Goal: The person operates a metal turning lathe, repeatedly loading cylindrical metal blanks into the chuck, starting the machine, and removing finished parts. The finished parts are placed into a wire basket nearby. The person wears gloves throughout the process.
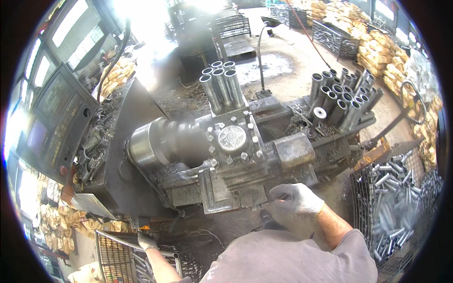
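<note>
A gloved left hand (145,241) is reaching down into a wire basket (113,257) at near left, fingers closing on a steel tube (163,254), while the gloved right hand (295,199) is gripping a handle (278,197) on the lathe carriage (245,177). Farther off, cut tubes (222,85) are standing upright, stacked within reach behind the turret (232,137).

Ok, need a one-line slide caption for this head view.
Gloved right hand at the front edge of a metal lathe, left hand at a wire basket, cut steel tubes stacked behind.
</note>
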